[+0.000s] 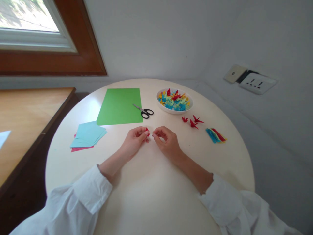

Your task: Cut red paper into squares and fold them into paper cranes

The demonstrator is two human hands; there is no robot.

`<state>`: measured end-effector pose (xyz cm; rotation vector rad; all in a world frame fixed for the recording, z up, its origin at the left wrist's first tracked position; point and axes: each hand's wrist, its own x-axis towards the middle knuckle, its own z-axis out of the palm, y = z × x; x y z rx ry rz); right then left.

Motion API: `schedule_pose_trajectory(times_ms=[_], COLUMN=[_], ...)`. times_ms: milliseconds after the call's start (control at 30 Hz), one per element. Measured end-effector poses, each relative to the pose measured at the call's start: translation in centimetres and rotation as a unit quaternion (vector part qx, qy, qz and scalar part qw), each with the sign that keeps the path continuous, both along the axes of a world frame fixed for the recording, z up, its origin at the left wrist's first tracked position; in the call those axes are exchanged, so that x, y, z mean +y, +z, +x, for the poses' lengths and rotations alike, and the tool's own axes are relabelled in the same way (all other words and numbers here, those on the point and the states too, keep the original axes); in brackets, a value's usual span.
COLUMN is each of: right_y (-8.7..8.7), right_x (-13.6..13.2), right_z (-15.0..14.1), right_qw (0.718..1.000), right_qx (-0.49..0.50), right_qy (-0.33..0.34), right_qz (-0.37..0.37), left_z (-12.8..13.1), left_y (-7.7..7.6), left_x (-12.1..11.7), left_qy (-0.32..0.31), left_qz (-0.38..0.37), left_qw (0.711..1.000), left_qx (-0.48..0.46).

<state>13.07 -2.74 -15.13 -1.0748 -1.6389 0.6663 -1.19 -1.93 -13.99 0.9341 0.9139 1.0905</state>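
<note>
My left hand pinches a small red folded paper between thumb and fingers, just above the white table. Much of that paper is hidden by the fingers. Close beside it, a narrow gap away, my right hand has its thumb and forefinger pressed together; whatever may be between them is too small to make out. Beyond the hands lie black-handled scissors, partly over a green sheet. Three red paper cranes sit to the right of my right hand.
A white dish of many-coloured paper cranes stands at the back of the round table. Folded paper strips lie at right. Light blue paper squares rest on red ones at left. Walls border the far side.
</note>
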Motion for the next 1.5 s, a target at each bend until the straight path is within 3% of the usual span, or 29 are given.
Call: schedule_pose_trajectory(times_ms=[367,667,867,1100,1267,1500], right_y=[0.0,0.5,0.1,-0.3,0.0,0.0], right_x=[0.0,-0.8,-0.5,0.2,0.3,0.3], right_z=[0.0,-0.2,-0.2,0.0,0.1,0.0], right_qw=[1.0,0.991,0.998,0.992,0.987,0.985], right_qx=[-0.018,-0.079,-0.045,0.057,0.088,0.103], right_qy=[-0.003,0.05,0.049,0.062,0.075,0.07], right_qz=[0.018,0.097,0.01,-0.097,-0.111,-0.118], left_z=[0.0,-0.1,0.1,0.0,-0.1,0.0], left_y=[0.4,0.3,0.6,0.7,0.9,0.9], left_x=[0.1,0.0,-0.1,-0.1,-0.4,-0.5], left_qy=[0.006,0.041,0.052,0.06,0.077,0.074], left_qz=[-0.005,0.004,0.016,0.08,0.149,0.189], left_qw=[1.0,0.998,0.998,0.993,0.978,0.968], left_qx=[-0.007,-0.039,-0.028,0.069,0.127,0.145])
